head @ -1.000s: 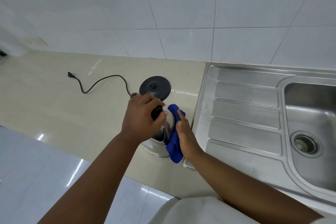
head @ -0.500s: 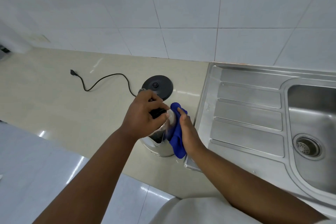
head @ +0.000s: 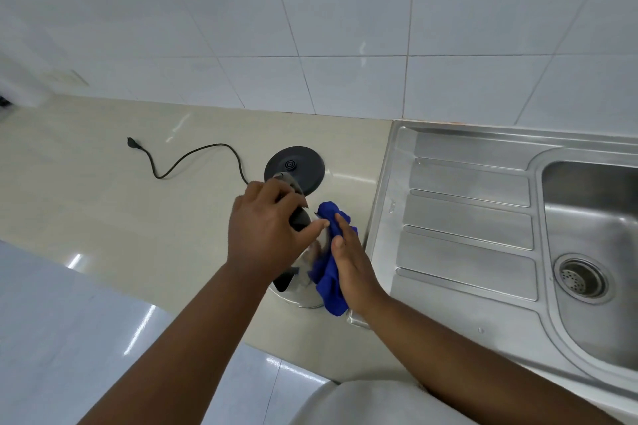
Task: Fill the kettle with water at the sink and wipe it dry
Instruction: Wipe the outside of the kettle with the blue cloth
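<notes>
head view: right hand (head: 352, 266) presses cloth (head: 328, 281) against kettle (head: 303, 290).

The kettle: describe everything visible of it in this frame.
The kettle has a shiny steel body and a dark top. It stands upright on the beige counter, off its round black base. The left hand grips its top; the right hand presses a blue cloth against its side.

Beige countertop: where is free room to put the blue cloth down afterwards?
The beige countertop is bare left of the black power cord, up to the white tiled wall. The ribbed steel drainboard is also free. It is crowded around the steel kettle, round black kettle base, left hand and right hand holding the blue cloth.
</notes>
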`<state>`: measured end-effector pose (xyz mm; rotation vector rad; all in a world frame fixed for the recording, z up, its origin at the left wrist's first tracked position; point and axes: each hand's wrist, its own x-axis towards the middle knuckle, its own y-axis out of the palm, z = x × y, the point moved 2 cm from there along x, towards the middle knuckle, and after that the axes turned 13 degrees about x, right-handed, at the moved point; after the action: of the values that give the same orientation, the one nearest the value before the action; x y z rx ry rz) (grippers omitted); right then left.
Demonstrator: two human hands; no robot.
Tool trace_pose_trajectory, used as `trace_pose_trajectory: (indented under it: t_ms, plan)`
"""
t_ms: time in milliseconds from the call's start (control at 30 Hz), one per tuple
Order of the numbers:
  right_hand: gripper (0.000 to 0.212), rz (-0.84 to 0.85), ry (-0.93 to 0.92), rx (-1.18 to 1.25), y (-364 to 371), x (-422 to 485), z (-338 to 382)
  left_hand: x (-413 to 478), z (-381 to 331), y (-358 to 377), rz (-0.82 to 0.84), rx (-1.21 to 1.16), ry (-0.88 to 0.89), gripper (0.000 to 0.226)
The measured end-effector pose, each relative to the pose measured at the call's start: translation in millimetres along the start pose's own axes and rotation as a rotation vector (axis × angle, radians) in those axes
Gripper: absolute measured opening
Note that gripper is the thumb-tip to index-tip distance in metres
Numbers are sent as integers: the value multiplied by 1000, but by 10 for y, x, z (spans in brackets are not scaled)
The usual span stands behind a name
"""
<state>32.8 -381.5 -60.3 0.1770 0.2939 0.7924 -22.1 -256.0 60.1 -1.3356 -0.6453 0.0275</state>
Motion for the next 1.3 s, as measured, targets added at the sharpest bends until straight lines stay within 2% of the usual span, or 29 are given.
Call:
trace_pose_trajectory:
  t_ms: [67,133,200,267,333,367,400,467,567,667,733,767,833,900,967,1033,1167,1233,1300]
  plan:
    - [71,16,-54,25,74,-92,112,-95,-75,-1,38,40,-35,39]
    - [79,56,-196,-16,158,-239,217,-181,-111,11,58,-5,-36,38]
    - [77,106,-347,-97,210,-361,251,-242,-111,8,29,-52,-38,32]
    - [73,151,-419,-180,199,-370,212,-262,-99,-2,-15,-76,-45,26]
    - [73,119,-327,-196,113,-253,51,-248,-86,3,-28,-89,-25,25]
    - [74,72,-215,-152,66,-192,2,-233,-73,10,-26,-92,-7,25]
    - [79,19,-87,-88,16,-112,-30,-217,-60,17,-18,-93,8,26]
    - [95,-10,40,-52,-63,3,-17,-198,-38,26,0,-102,30,25]
    - [77,95,-59,-102,30,-34,237,-181,-12,22,3,-138,72,21]
    - [75,160,-308,-118,151,-118,359,-166,22,14,-2,-179,128,18]
    - [72,144,-376,-145,116,-51,259,-154,34,7,-8,-205,146,16]
    - [70,130,-365,-169,78,0,181,-150,33,2,-10,-214,151,15]
    - [72,85,-209,-152,-18,96,75,-147,26,-7,-9,-217,158,14]
    - [88,57,-24,-77,-83,182,53,-145,20,-14,0,-211,162,14]
    - [93,77,36,-59,-108,236,90,-138,16,-18,4,-209,156,14]
    - [87,96,-2,-55,-54,202,200,-138,14,-15,9,-213,150,15]
    - [81,123,-225,-93,64,85,264,-140,23,-1,27,-215,143,16]
    - [74,129,-224,-120,28,149,197,-134,25,-6,27,-222,146,15]
    - [69,131,-142,-146,-58,247,160,-128,12,-28,22,-226,150,15]
